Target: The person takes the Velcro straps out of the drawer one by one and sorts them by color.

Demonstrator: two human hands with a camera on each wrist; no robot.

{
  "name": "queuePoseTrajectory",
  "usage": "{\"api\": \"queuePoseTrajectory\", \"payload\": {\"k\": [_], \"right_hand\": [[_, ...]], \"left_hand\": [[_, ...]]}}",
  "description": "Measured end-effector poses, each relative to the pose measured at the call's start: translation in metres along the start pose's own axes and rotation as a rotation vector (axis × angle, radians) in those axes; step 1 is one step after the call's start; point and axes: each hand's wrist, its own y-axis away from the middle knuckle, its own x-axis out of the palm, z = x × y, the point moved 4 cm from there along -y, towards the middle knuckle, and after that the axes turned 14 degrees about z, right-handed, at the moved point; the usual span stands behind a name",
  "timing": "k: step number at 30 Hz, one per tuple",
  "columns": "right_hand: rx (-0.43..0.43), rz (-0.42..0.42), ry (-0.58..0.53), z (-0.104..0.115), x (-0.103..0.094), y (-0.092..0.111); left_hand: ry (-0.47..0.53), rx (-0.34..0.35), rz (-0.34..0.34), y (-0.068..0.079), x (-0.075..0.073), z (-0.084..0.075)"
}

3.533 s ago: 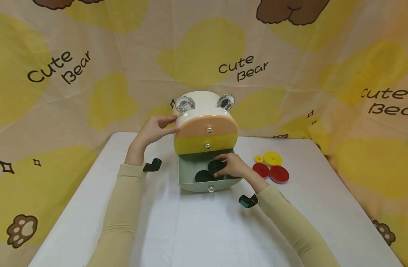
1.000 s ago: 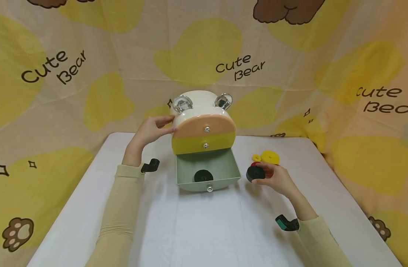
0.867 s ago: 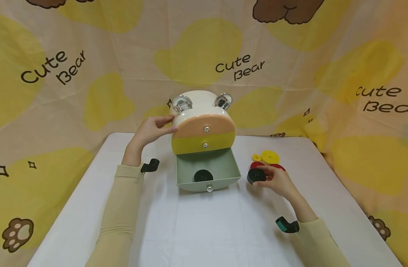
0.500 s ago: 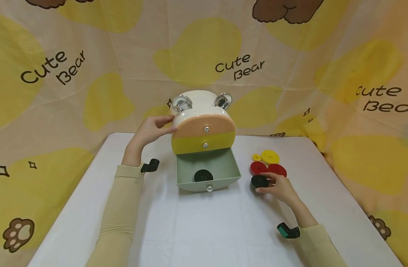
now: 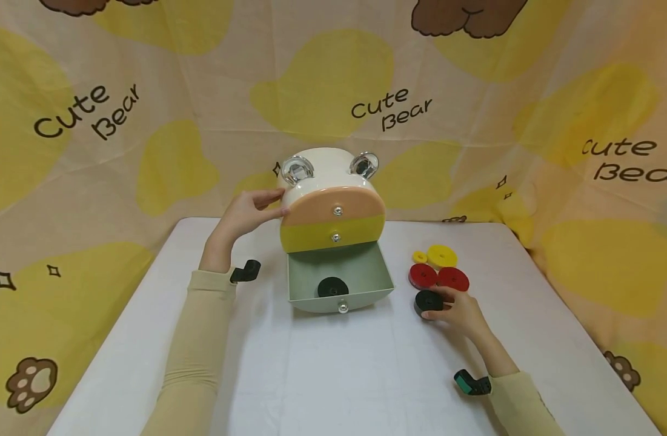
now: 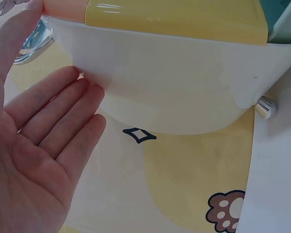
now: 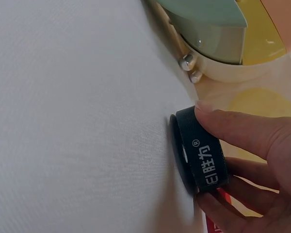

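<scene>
My left hand (image 5: pixel 246 213) steadies the frog-like drawer cabinet (image 5: pixel 329 162). Its fingers lie fairly straight against the white side, while the thumb touches the front edge, as the left wrist view (image 6: pixel 43 145) shows too. Pulled out at the bottom is the green drawer (image 5: pixel 306 266), with one black roll (image 5: pixel 332 287) lying inside. Right of it, my right hand (image 5: pixel 461 312) pinches another black roll (image 5: pixel 428 302) between thumb and fingers. In the right wrist view this roll (image 7: pixel 201 150) shows white lettering round its side, and its flat face is down at the white tabletop.
Just behind the right hand lie two red rolls (image 5: pixel 423 276), with a large yellow roll (image 5: pixel 442 257) and a small yellow roll (image 5: pixel 419 257) beyond. The upper orange drawer (image 5: pixel 311 206) and yellow drawer (image 5: pixel 311 236) are closed. A patterned cloth (image 5: pixel 229 91) hangs behind the table.
My right hand has taken a black roll out of the green drawer, moved it rightward, then lowered it toward me onto the table before the red rolls. The left hand has stayed at the cabinet.
</scene>
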Motion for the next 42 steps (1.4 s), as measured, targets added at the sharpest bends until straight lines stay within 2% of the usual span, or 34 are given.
{"api": "queuePoseTrajectory", "payload": {"k": [11,23,37,42], "right_hand": [[0.018,-0.022,-0.045,-0.0035,0.0024,-0.0024],[0.005,-0.089,-0.053,-0.0007,0.0029,-0.0009],[0.032,-0.087,-0.044,0.0011,0.0027,-0.0004],[0.002,-0.091,-0.045,0.0055,-0.0025,0.0042]], "left_hand": [[-0.010,-0.002,-0.004,-0.0007,0.0009,0.0019],[-0.010,-0.002,-0.004,-0.0002,0.0009,0.0018],[-0.005,0.005,-0.008,0.0002,0.0001,0.0021],[-0.006,0.007,-0.006,0.0004,-0.0003,0.0007]]}}
